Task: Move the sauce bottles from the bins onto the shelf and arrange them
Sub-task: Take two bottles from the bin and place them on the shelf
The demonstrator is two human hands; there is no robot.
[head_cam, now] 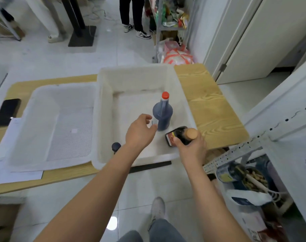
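Head view: right hand (190, 145) grips a tan-capped bottle (182, 135) at the right bin (103, 119) near edge. Left hand (140, 131), fingers spread, reaches for the upright red-capped bottle (162, 114). A dark-capped bottle (116, 146) also remains. Left bin (35, 95) appears cleared. Judged nearly finished; 3 bottles unshelved.

Lighting: bright, even, overhead; glare spot on floor tiles (112, 222). Shadows faint. Focus soft throughout; wide-angle bending at edges.
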